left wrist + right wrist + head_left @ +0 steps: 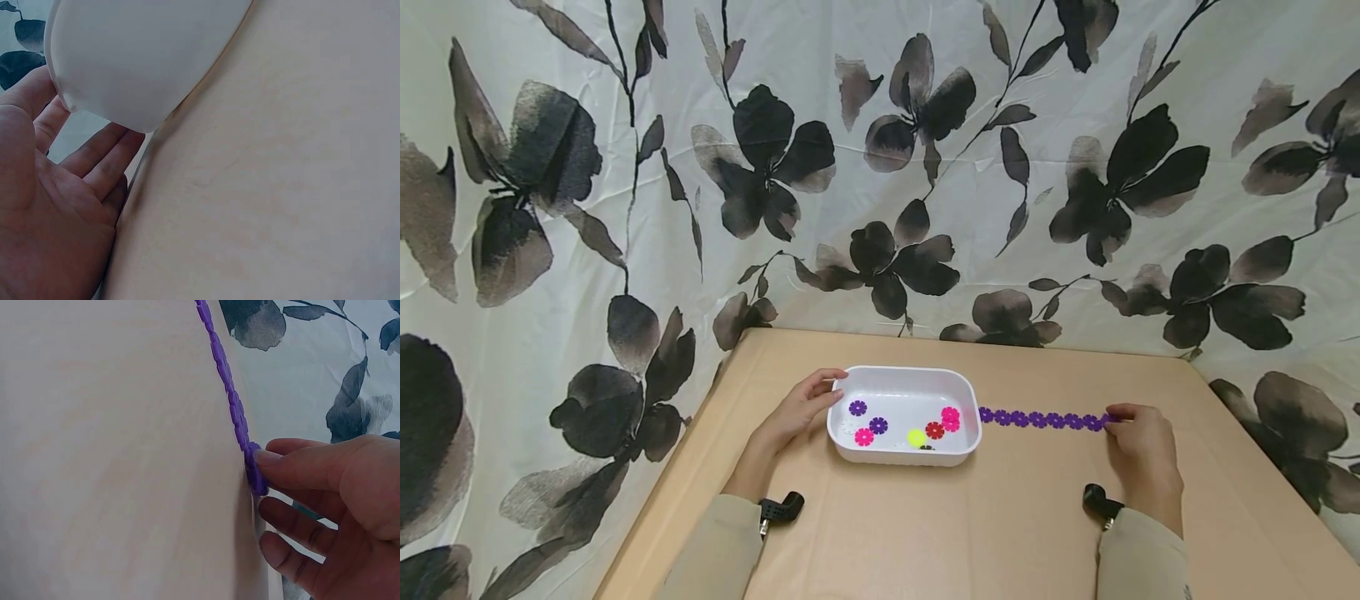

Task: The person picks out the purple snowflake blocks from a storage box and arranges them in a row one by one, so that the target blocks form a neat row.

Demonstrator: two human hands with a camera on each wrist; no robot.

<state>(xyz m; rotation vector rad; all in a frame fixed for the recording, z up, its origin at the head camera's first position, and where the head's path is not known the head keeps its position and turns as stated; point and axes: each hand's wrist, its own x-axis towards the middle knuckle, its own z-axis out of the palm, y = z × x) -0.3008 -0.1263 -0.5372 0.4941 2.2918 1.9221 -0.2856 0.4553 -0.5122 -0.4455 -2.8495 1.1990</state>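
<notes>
A white plastic tray [898, 393] stands on the table with its left end in my left hand [793, 415]. In the left wrist view, the thumb and a finger are at the rim and other fingers touch the lower edge of the tray [147, 56]. My right hand [1146, 450] pinches the far right end of a chain of linked purple flower-shaped discs [1037, 419]. Thumb and fingertips meet on the last disc in the right wrist view, where the chain [228, 394] runs away nearly straight. From the tray's right side the chain stretches almost level to that hand.
Loose flower discs lie in the tray: purple ones [877, 426], pink ones [951, 418], a red one [934, 430], a yellow one [916, 437] and a dark one partly hidden by the front wall. Floral cloth [1000, 208] hangs behind the tan table [925, 533].
</notes>
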